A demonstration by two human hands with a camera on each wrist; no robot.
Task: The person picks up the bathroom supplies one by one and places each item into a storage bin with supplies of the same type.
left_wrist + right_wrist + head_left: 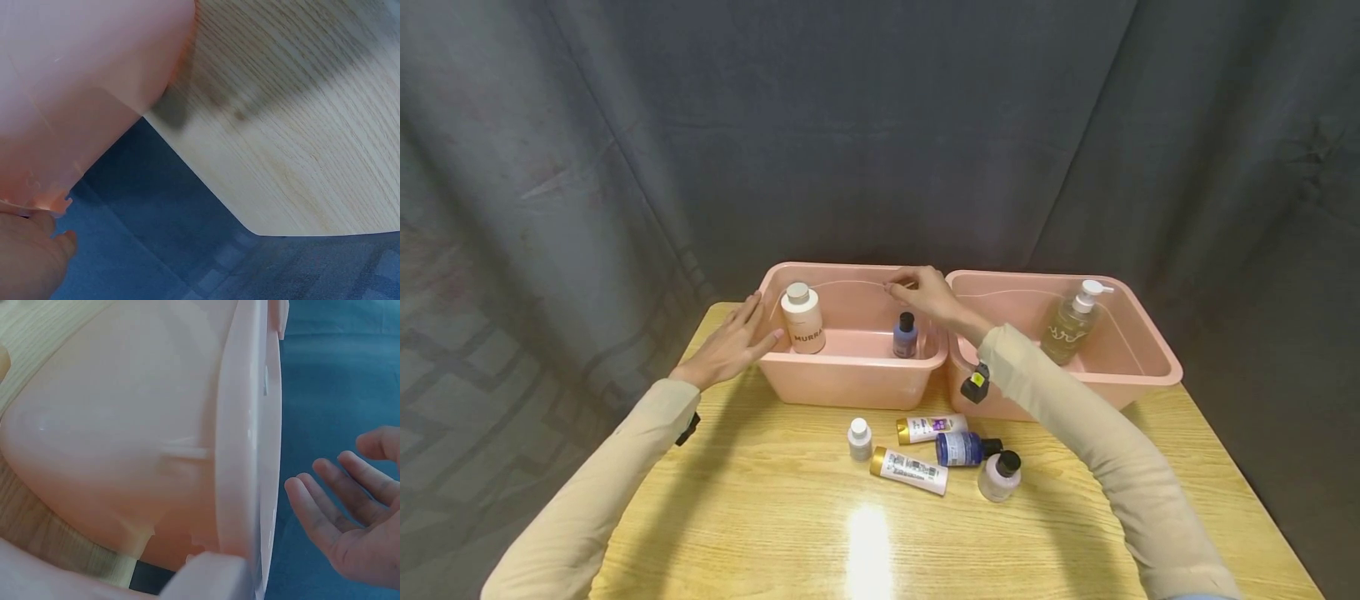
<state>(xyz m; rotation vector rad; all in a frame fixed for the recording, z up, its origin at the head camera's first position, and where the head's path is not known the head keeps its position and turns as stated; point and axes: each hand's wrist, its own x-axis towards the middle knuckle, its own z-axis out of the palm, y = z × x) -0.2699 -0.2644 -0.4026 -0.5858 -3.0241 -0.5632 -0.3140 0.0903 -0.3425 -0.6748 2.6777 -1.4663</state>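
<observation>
Surface (760, 533): a wood-grain top under everything; its open front gave room to draw loose containers apart before lifting any.
Right bin (1120, 333): pink plastic, just beside its mate; the right forearm crossed over its near left corner, so the sleeve wanted lifting high over the rim.
Left bin (842, 387): matching pink; a light, even hold at the end seemed better than a hard push, as thin plastic might slide.
Left grip (730, 342): fingers straight and spread against the outer left end, having hold of nothing; as I judged it, a good steadying place.
Right grip (928, 292): above the inside of the left bin near its right end, fingers loosely bent and parted, nothing between them; backing away straight upward looked safest.
Pump bottle (1066, 333): leaning inside the right bin, its spout best kept unbumped.
MURRA bottle (803, 321): white, upright toward the left bin's left end.
Gold-capped tubes (913, 472): two, lying flat in front; a pinch across the middle would have suited them.
Small blue bottle (905, 337): black-capped and upright in the left bin's right end, below the right grip; I thought a careless knuckle could topple it.
White-capped bottle (860, 442): smallest, upright in front, easily tipped.
</observation>
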